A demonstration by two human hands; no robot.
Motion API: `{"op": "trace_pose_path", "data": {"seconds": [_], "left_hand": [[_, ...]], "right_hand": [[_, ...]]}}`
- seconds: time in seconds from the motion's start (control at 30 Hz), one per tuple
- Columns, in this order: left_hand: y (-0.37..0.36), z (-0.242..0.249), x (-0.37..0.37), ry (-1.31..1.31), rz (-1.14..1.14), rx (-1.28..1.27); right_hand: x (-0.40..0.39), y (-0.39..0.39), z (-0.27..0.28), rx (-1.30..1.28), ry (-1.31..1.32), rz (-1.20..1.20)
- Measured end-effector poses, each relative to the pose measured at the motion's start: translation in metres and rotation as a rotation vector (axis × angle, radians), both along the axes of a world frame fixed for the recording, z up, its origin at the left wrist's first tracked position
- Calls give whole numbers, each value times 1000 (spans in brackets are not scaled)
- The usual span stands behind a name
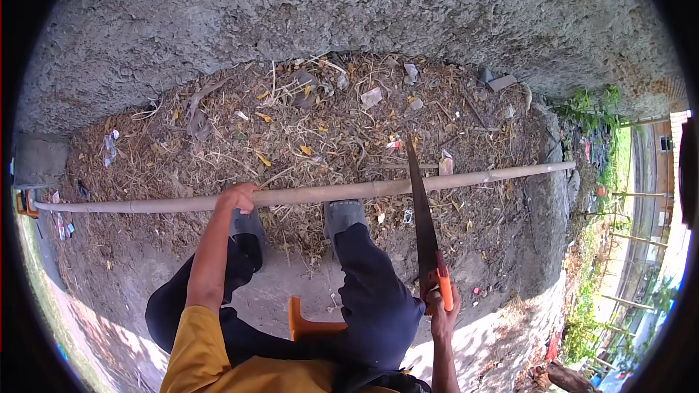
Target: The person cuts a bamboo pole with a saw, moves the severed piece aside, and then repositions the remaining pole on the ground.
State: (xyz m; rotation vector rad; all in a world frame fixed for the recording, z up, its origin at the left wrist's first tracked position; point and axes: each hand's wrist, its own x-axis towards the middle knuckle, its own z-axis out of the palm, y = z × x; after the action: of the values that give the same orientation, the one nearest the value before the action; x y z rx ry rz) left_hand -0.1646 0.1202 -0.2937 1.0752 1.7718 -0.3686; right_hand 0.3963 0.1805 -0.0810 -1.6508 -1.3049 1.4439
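A long bamboo pole (pixel 320 193) lies crosswise in front of me, over the toes of my shoes. My left hand (pixel 238 197) is wrapped around it, left of its middle. In my right hand (pixel 442 304) is a handsaw (pixel 422 222), gripped by its orange handle. The dark blade points away from me and crosses over the pole to the right of my right shoe (pixel 344 215). My left shoe (pixel 247 231) is just below my left hand.
A rough grey wall (pixel 349 7) runs along the far side. Dry leaves, twigs and litter (pixel 371 97) cover the ground before it. An orange stool (pixel 309 326) is beneath me. Green plants (pixel 582 327) and a fence stand at the right.
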Motion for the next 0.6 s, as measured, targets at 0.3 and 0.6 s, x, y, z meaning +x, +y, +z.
{"op": "trace_pose_path", "data": {"seconds": [0.3, 0.6], "left_hand": [[15, -9, -11, -80, -126, -225], [-8, -20, 9, 121, -59, 29]], "right_hand": [[23, -16, -4, 53, -79, 40], [30, -26, -22, 97, -123, 68]]}}
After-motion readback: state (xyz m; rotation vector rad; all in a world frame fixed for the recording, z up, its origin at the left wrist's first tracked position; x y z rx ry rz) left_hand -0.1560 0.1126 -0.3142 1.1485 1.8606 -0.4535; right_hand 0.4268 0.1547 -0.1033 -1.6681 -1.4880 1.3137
